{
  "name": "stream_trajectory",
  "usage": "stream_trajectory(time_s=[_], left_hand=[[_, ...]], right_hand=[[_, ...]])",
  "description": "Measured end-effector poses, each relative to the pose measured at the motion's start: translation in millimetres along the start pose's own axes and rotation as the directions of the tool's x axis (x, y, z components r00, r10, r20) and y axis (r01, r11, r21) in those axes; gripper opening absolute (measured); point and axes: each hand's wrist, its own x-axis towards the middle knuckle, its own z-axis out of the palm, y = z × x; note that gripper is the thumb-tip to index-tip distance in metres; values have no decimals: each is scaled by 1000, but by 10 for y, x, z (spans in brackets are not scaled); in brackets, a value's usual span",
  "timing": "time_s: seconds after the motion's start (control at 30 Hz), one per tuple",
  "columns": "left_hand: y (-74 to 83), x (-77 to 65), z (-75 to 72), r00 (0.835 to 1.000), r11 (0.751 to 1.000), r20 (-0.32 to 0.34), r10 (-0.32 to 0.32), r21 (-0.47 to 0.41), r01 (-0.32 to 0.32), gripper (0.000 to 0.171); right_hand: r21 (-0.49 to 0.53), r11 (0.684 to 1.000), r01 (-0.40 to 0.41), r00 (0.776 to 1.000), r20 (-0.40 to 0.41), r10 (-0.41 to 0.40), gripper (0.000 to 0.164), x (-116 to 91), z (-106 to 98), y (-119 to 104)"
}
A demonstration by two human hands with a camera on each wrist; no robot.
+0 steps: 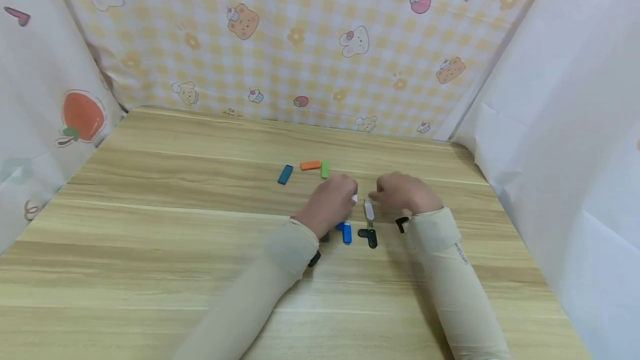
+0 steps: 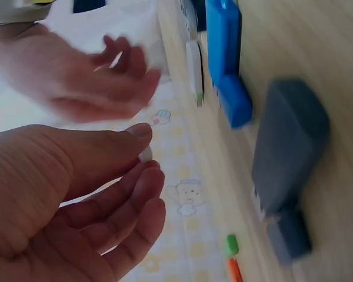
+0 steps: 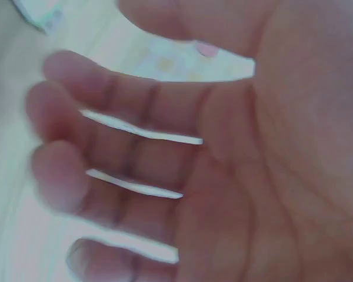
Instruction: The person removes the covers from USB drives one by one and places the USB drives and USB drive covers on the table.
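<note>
My left hand pinches a small white cap between thumb and index finger, above the table. Across from it, my right hand is raised with loosely bent fingers and nothing in them, as the right wrist view shows. Between the hands lies a white USB stick, its metal plug bare. Nearer me are a black USB stick with a black cap beside it and a blue USB stick with its blue cap. A dark grey USB stick lies under my left wrist, mostly hidden in the head view.
Farther back on the wooden table lie a teal stick, an orange stick and a green stick. A checked cloth hangs behind the table, and white cloth hangs on the right.
</note>
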Motion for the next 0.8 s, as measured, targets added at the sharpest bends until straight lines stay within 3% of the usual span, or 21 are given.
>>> stream_trajectory(time_s=[0.17,0.37,0.5,0.8], left_hand=[[54,78,81,999,1000,46,-17,-15,17,12],[132,170,176,991,995,102,-81,-53,87,9],[180,192,236,992,994,92,-90,-59,96,9],[230,215,294,994,994,76,-84,-59,88,8]], right_hand=[[-38,993,113,979,-164,-117,32,-113,-134,40],[-20,985,171,948,-268,-171,28,-202,-192,39],[-23,983,184,936,-300,-182,27,-241,-206,25],[-3,983,181,938,-300,-174,28,-313,-243,37]])
